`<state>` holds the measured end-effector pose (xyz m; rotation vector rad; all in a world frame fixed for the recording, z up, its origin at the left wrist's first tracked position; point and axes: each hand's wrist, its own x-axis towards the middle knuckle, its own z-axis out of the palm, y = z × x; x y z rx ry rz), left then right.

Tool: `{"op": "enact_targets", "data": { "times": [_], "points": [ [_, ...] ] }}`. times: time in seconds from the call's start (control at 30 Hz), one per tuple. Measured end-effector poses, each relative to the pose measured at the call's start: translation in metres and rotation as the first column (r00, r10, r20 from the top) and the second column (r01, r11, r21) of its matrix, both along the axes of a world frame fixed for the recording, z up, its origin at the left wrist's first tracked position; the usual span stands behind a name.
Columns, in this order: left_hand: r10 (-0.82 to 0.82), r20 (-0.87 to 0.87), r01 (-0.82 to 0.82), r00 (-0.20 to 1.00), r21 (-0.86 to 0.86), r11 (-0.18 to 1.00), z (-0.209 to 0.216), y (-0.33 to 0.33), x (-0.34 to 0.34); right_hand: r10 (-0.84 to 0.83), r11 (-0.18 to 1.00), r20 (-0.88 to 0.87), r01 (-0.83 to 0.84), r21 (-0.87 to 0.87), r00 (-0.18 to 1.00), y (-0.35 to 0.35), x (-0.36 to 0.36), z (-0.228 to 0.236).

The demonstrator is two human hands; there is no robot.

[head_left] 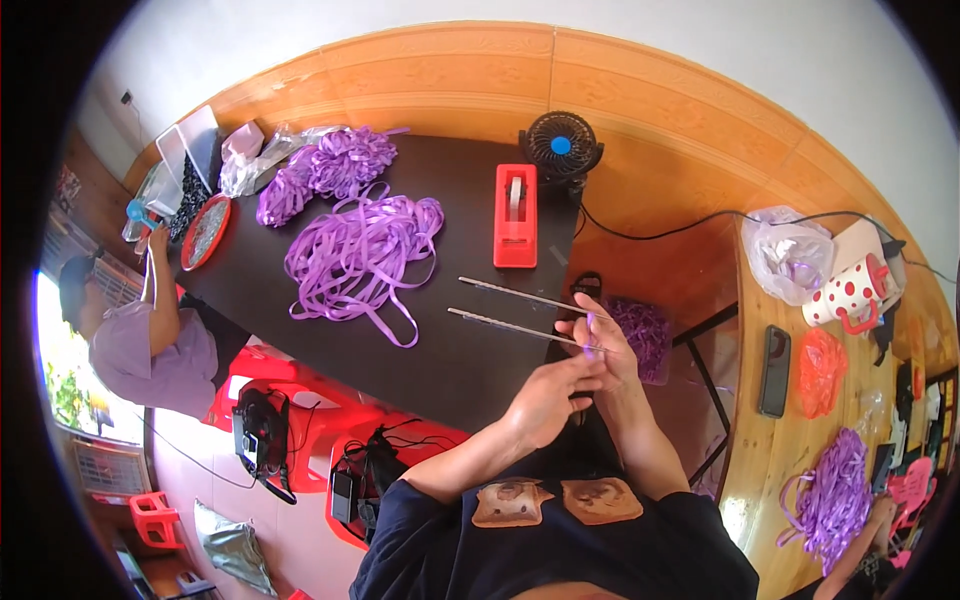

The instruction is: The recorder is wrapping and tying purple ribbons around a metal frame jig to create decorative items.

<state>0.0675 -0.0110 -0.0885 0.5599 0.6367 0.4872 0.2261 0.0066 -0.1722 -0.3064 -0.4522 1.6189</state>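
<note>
Head view, thin purple ribbon strip [592, 330], pinched between both hands

Both forearms come up from the lower edge, bare, elbows bent, converging toward centre. Left hand [545, 398] sits lower, palm turned inward, fingers curled, thumb and fingertips pinched together and pointing toward the other hand. Right hand [605, 345] is just above and beside it, touching at the fingertips, fingers bent in a pinch, index raised slightly. Right wrist roughly straight, left wrist cocked a little. Both hands hang over the near right edge of the worktop.
</note>
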Motion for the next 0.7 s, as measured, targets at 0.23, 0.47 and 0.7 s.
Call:
{"op": "enact_targets", "data": {
  "times": [0.23, 0.47, 0.7],
  "points": [
    [-0.173, -0.065, 0.183, 0.983, 0.483, 0.856, 0.039, 0.01, -0.058, -0.023, 1.0, -0.043, 0.023, -0.006, 0.999, -0.003, -0.003, -0.004],
    [0.499, -0.227, -0.166, 0.836, 0.762, 0.626, 0.039, 0.088, -0.126, -0.105, 0.994, -0.132, 0.104, -0.007, 0.986, -0.009, -0.006, -0.005],
    [0.792, -0.379, 0.428, 0.478, 0.888, 0.167, 0.028, 0.138, -0.132, -0.298, 0.947, 0.073, 0.304, -0.106, 0.952, -0.042, 0.071, -0.008]
  ]
}}
